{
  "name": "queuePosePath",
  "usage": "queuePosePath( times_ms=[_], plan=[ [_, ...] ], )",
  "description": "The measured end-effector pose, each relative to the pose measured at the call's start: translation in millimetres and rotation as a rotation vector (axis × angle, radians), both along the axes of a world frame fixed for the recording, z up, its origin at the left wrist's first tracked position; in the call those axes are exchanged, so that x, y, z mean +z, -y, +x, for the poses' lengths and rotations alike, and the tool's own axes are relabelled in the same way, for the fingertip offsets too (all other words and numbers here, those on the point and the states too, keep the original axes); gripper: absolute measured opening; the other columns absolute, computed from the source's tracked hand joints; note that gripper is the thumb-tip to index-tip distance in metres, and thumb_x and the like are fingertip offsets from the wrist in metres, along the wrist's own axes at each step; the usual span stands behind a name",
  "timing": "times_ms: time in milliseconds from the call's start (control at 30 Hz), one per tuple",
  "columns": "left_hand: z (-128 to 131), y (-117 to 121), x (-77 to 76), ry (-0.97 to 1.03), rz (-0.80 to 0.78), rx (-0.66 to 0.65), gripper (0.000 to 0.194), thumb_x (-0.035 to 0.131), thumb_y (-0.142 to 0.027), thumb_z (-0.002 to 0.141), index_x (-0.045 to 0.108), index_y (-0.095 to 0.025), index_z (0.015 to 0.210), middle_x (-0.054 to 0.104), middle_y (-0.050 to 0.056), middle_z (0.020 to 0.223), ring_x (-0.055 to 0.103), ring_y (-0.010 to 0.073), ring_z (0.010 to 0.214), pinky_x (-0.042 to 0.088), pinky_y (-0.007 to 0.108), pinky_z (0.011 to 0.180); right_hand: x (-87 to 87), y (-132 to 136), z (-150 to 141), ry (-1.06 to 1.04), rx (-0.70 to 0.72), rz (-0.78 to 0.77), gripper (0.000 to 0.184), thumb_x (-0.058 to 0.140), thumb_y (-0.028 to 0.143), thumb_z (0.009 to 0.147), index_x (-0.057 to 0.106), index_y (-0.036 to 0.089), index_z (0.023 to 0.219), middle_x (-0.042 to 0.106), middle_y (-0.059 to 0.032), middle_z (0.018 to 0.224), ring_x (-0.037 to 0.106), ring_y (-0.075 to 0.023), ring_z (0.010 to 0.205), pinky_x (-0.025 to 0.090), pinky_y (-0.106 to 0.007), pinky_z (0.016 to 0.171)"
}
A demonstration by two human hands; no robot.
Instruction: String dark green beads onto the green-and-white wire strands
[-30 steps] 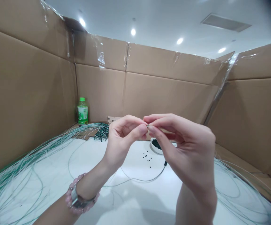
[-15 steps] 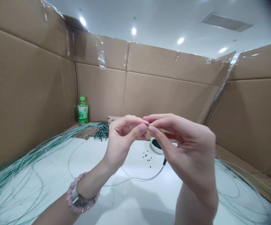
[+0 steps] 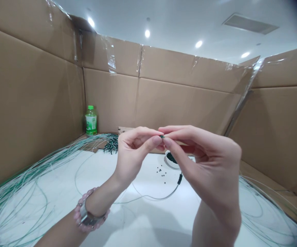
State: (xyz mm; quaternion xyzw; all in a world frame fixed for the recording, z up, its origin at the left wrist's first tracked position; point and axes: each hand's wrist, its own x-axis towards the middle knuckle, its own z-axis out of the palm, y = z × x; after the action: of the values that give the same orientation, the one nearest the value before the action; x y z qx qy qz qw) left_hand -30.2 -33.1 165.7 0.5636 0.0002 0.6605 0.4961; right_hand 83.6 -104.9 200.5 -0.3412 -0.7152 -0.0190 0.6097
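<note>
My left hand (image 3: pixel 134 152) and my right hand (image 3: pixel 205 161) are raised over the white table (image 3: pixel 143 219), fingertips meeting in a pinch. Between the tips shows a tiny dark green bead (image 3: pixel 162 136). A thin wire (image 3: pixel 153 197) runs down from my right hand, with a dark sleeve (image 3: pixel 180 178) on it just below the palm, and curves across the table. Which hand holds the bead and which the wire end I cannot make out. A pink bead bracelet and a watch (image 3: pixel 89 216) sit on my left wrist.
A small white bowl of dark beads (image 3: pixel 171 160) stands behind my hands, with loose beads (image 3: pixel 161 170) scattered beside it. Bundles of green-white wire (image 3: pixel 22 185) sweep along the left and right (image 3: pixel 266 206). A green bottle (image 3: pixel 91 120) stands in the corner. Cardboard walls (image 3: pixel 179 103) enclose the table.
My hands have stayed nearly still; the right hand has shifted slightly right and the dark bead now shows more plainly between the fingertips.
</note>
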Motion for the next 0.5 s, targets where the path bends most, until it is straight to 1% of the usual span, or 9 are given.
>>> queuePosePath(
  times_ms=[133, 333, 433, 500],
  plan=[
    [1.1, 1.1, -0.5, 0.02, 0.017, -0.002, 0.002, 0.073, -0.024, 0.074, 0.074, -0.025, 0.076, 0.071, -0.003, 0.071, 0.067, 0.0079, 0.06, 0.058, 0.015, 0.057, 0.1, 2.8, -1.4, 0.013, -0.048, 0.021, 0.015, 0.064, 0.007, 0.077, 0.07, 0.021, 0.078, 0.072, 0.0013, 0.085, 0.068, -0.0103, 0.076, 0.06, -0.018, 0.064],
    [3.0, 1.2, -0.5, 0.033, 0.031, 0.016, 0.003, 0.072, -0.023, 0.075, 0.074, -0.025, 0.075, 0.071, -0.003, 0.072, 0.067, 0.0071, 0.061, 0.058, 0.014, 0.058, 0.7, 6.4, -1.8, 0.097, -0.135, 0.077, 0.018, 0.063, 0.006, 0.077, 0.07, 0.023, 0.08, 0.073, 0.0011, 0.083, 0.067, -0.0137, 0.068, 0.06, -0.026, 0.062],
    [2.5, 0.3, -0.8, 0.021, 0.053, 0.001, 0.006, 0.07, -0.021, 0.077, 0.074, -0.026, 0.078, 0.071, -0.004, 0.073, 0.067, 0.006, 0.061, 0.058, 0.013, 0.059, 0.4, 7.3, -1.4, 0.122, -0.163, 0.094, 0.016, 0.063, 0.007, 0.078, 0.07, 0.021, 0.08, 0.072, 0.0008, 0.082, 0.066, -0.0134, 0.067, 0.058, -0.026, 0.062],
    [0.5, 0.2, -0.1, 0.005, 0.086, 0.016, 0.007, 0.07, -0.02, 0.078, 0.074, -0.026, 0.079, 0.071, -0.004, 0.073, 0.067, 0.0053, 0.061, 0.058, 0.012, 0.059, 0.5, 7.5, -0.1, 0.141, -0.184, 0.102, 0.015, 0.063, 0.007, 0.079, 0.069, 0.021, 0.079, 0.072, 0.0016, 0.081, 0.065, -0.012, 0.066, 0.056, -0.025, 0.061]
  ],
)
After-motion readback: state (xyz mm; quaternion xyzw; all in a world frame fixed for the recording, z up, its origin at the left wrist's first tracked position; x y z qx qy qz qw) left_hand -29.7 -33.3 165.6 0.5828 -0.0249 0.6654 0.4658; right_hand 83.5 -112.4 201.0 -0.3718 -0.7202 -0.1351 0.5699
